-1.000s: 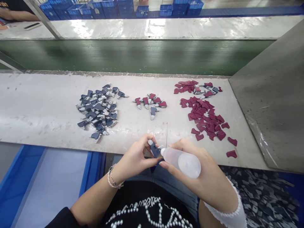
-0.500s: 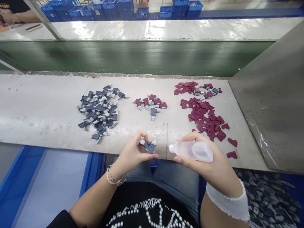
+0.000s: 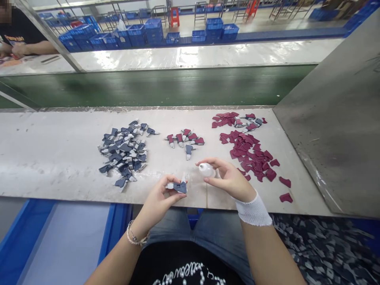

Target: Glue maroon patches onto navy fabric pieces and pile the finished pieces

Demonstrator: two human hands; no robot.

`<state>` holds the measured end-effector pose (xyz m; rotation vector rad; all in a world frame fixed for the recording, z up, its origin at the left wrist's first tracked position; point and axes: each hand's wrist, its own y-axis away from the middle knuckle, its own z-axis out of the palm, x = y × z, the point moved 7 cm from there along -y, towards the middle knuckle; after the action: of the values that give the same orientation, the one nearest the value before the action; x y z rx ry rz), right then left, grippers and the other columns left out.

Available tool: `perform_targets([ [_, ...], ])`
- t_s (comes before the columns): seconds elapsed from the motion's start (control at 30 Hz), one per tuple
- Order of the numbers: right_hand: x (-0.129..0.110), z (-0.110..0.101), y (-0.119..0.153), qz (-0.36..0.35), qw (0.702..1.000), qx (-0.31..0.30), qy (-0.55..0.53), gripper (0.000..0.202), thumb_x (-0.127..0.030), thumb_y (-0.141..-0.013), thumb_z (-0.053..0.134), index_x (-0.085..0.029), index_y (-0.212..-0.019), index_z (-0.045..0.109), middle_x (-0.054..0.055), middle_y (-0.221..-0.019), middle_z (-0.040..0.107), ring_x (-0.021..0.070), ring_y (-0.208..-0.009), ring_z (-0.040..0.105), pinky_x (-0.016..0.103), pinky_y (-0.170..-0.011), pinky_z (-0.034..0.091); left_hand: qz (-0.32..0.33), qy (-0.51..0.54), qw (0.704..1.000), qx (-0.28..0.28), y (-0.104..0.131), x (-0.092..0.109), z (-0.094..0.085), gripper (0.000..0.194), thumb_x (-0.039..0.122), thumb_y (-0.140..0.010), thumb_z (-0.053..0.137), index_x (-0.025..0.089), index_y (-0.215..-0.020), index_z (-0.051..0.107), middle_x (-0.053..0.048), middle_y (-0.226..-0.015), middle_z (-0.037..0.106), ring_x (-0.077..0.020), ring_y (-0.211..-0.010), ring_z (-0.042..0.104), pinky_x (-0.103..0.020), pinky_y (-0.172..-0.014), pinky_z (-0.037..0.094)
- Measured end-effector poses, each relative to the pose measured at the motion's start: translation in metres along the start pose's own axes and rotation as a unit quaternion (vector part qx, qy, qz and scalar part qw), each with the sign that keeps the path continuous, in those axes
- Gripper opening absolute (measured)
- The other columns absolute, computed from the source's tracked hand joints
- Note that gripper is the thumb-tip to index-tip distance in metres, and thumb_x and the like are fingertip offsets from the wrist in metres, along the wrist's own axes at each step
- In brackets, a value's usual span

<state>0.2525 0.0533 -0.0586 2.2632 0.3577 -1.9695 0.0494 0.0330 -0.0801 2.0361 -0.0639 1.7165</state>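
While the left hand (image 3: 160, 194) pinched one grey-blue piece (image 3: 178, 187), the right hand (image 3: 228, 180) cupped the squeeze bottle (image 3: 207, 170) (five joined pieces (image 3: 185, 139) lay beyond the fingertips, both heaps barely dented).

Left hand (image 3: 158, 196) fingers pinched together, right hand (image 3: 227, 180) curled, both forearms extended

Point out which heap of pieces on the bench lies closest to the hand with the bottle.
The dark red heap, just beyond the right hand holding the bottle. The grey-blue heap lies far left; the small mixed cluster sits farther back.
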Motion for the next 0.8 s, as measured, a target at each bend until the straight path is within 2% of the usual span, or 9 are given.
perform_targets([
  [0.13,0.009,0.011,-0.015,0.003,0.999,0.013,0.045,0.029,-0.024,-0.084,0.068,-0.022,-0.112,0.058,0.004,-0.120,0.068,0.0209,-0.110,0.063,0.037,-0.098,0.048,0.002,-0.024,1.000,0.008,-0.002,0.000,0.001,0.031,0.032,-0.079,0.075,0.021,-0.098,0.052,-0.005,-0.111,0.068,-0.0199,-0.095,0.069,-0.032,-0.084,0.055],
  [0.23,0.017,0.009,-0.009,0.020,0.994,0.025,0.100,0.043,-0.025,-0.081,0.071,-0.023,-0.121,0.055,0.005,-0.123,0.067,0.0211,-0.113,0.063,0.036,-0.100,0.048,0.000,-0.035,0.999,0.012,-0.003,-0.003,0.001,0.032,0.033,-0.078,0.076,0.021,-0.096,0.053,-0.004,-0.109,0.068,-0.0197,-0.092,0.070,-0.033,-0.082,0.057],
  [0.33,0.023,-0.019,0.016,0.059,0.977,0.098,0.181,0.049,-0.030,-0.085,0.066,-0.021,-0.131,0.050,0.010,-0.129,0.062,0.0252,-0.120,0.058,0.043,-0.104,0.044,0.002,-0.038,0.999,0.005,-0.003,-0.005,0.003,0.031,0.033,-0.076,0.079,0.020,-0.092,0.057,-0.004,-0.107,0.069,-0.0206,-0.096,0.069,-0.032,-0.081,0.060],
  [0.43,0.032,-0.057,0.045,0.108,0.942,0.179,0.264,0.030,-0.030,-0.092,0.053,-0.016,-0.118,0.058,0.015,-0.115,0.066,0.0312,-0.109,0.061,0.052,-0.097,0.045,-0.006,-0.031,0.999,-0.013,-0.003,-0.008,0.007,0.028,0.031,-0.075,0.080,0.020,-0.091,0.060,-0.004,-0.108,0.067,-0.0203,-0.099,0.069,-0.030,-0.081,0.061],
  [0.5,0.039,-0.074,0.055,0.130,0.921,0.204,0.305,0.025,-0.025,-0.090,0.052,-0.015,-0.110,0.062,0.015,-0.106,0.066,0.0324,-0.101,0.062,0.052,-0.093,0.048,-0.007,-0.029,0.999,-0.017,-0.003,-0.008,0.010,0.027,0.031,-0.075,0.080,0.021,-0.091,0.060,-0.003,-0.109,0.066,-0.0194,-0.100,0.068,-0.028,-0.081,0.062],
  [0.67,0.049,-0.079,0.049,0.156,0.896,0.203,0.362,0.025,-0.014,-0.085,0.051,-0.013,-0.107,0.064,0.015,-0.107,0.061,0.0267,-0.089,0.065,0.043,-0.086,0.053,0.012,-0.047,0.999,-0.024,-0.005,0.002,0.022,0.026,0.028,-0.075,0.080,0.022,-0.090,0.060,-0.003,-0.106,0.066,-0.0200,-0.107,0.065,-0.026,-0.082,0.060],
  [0.8,0.044,-0.078,0.050,0.161,0.885,0.200,0.389,0.032,-0.016,-0.087,0.053,-0.011,-0.118,0.061,0.017,-0.119,0.056,0.0231,-0.080,0.066,0.041,-0.085,0.054,0.014,-0.043,0.998,-0.038,-0.003,0.005,0.028,0.026,0.028,-0.075,0.080,0.021,-0.091,0.060,-0.004,-0.109,0.065,-0.0197,-0.103,0.067,-0.026,-0.080,0.058],
])
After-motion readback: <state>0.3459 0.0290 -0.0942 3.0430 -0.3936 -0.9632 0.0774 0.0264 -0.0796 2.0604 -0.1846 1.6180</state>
